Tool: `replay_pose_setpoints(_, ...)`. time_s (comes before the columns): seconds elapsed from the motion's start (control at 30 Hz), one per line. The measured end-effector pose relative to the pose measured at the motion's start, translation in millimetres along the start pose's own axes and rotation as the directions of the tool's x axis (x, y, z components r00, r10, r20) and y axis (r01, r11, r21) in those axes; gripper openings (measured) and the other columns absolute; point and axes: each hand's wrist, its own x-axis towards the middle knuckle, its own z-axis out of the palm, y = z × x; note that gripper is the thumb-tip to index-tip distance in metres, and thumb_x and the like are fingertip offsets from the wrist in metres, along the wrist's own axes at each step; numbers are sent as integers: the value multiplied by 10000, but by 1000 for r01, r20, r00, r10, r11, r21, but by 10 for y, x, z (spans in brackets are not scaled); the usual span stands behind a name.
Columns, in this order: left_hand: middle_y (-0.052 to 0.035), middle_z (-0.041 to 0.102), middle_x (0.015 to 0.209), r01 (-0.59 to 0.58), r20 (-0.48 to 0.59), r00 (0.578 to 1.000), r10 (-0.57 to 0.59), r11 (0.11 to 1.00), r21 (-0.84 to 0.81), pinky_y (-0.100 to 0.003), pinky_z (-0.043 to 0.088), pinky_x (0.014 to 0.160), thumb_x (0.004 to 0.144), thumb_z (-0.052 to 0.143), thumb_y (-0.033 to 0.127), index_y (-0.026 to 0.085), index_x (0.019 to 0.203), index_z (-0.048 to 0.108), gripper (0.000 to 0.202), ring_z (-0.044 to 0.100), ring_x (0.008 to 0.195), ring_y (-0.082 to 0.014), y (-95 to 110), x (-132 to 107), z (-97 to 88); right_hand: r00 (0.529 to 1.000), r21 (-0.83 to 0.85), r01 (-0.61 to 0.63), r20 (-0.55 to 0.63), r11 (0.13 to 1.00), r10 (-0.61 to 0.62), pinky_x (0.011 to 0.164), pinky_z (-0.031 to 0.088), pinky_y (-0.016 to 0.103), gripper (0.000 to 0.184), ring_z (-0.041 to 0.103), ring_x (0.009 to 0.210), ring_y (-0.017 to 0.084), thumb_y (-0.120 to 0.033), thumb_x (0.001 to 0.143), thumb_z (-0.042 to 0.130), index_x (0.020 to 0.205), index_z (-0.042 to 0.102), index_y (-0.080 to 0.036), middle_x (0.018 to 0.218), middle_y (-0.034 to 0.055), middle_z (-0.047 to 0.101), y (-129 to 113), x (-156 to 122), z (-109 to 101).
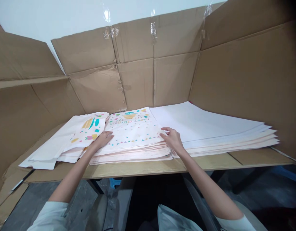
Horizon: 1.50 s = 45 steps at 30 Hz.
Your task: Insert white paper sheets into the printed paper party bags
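Two hands (172, 138) at side edges of birthday-print sheet (131, 131); white stack (201, 123) right.

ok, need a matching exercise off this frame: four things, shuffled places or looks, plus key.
Things
1. Left hand
2. Right hand
3. Large sheets in the right-hand stack
4. Cardboard panels

Places or looks
A. Brown, standing behind the paper
B. At the right edge of the middle birthday-print sheet
C. Plain white on top, no print showing
D. At the left edge of the middle birthday-print sheet

Pairs: 1-D, 2-B, 3-C, 4-A
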Motion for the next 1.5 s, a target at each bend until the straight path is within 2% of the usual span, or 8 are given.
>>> replay_pose_setpoints(0.27, -80, 599, 932, 72, -150, 920, -362, 532, -844, -294, 467, 751, 460, 739, 230, 127, 964, 567, 543, 584, 855, -186, 220, -47, -111, 999, -30, 42, 7, 999, -42, 811, 408, 267, 366, 539, 876, 149, -241, 702, 549, 1053, 581, -142, 996, 64, 579, 77, -2, -24)
replay_pose_setpoints(0.6, -54, 626, 773, 10, 38, 931, -362, -80, -997, -285, 491, 816, 555, 670, 19, 76, 742, 601, 207, 611, 774, -143, 903, -121, -305, 997, -1, 76, 12, 997, -76, 853, 399, 284, 352, 523, 883, 144, -211, 687, 556, 1029, 581, -135, 1111, 61, 521, 153, -18, 49)
replay_pose_setpoints(0.83, -62, 617, 917, 60, 60, 948, -312, -10, -998, -318, 445, 913, 654, 589, 35, 93, 838, 591, 193, 587, 899, -150, 1017, -188, -324, 997, 16, 72, 12, 997, -72, 858, 397, 300, 340, 526, 878, 149, -235, 692, 532, 1011, 592, -135, 1111, 70, 518, 184, -25, 64)
replay_pose_setpoints(1.03, -109, 594, 1024, 95, -26, 939, -342, 333, -938, -340, 448, 892, 641, 575, 113, 81, 894, 598, 257, 567, 941, -199, 842, -398, -560, 998, 5, 61, 27, 998, -61, 832, 408, 295, 328, 529, 880, 151, -249, 715, 506, 1012, 590, -136, 1102, 73, 520, 150, -54, 14)
replay_pose_setpoints(1.1, -100, 610, 985, 66, -234, 848, -476, 532, -844, -356, 455, 861, 657, 562, 189, 86, 954, 601, 317, 579, 899, -204, 607, -653, -773, 998, 21, 48, 41, 999, -48, 819, 415, 277, 316, 536, 861, 137, -245, 722, 501, 1006, 590, -137, 1100, 69, 520, 144, -52, -23)
replay_pose_setpoints(1.23, -52, 621, 959, 407, -854, 137, -502, 815, -413, -396, 421, 872, 737, 467, 338, 162, 1043, 591, 374, 562, 917, -210, 86, -1329, -1241, 998, 31, 33, 50, 999, -34, 801, 418, 255, 309, 543, 820, 115, -233, 730, 494, 1009, 586, -138, 1096, 68, 519, 163, -16, -50)
replay_pose_setpoints(1.37, -98, 523, 1150, 869, -728, 239, -643, 476, -135, -592, 338, 792, 718, 328, 656, 267, 1120, 558, 605, 411, 1079, -398, -157, -1657, -1401, 992, -136, 123, 2, 983, -124, 884, 353, 364, 310, 500, 938, 187, -243, 755, 470, 1024, 584, -138, 1098, 86, 517, 85, -39, 67)
replay_pose_setpoints(1.5, -112, 296, 1351, 695, -566, 674, -475, 667, 269, -590, 204, 920, 703, 422, 592, 224, 1110, 571, 568, 193, 1233, -383, -291, -1394, -1094, 941, -374, 266, -100, 889, -324, 952, 142, 521, 278, 367, 1096, 279, -217, 771, 451, 1003, 593, -158, 1177, 97, 468, -268, -152, 316)
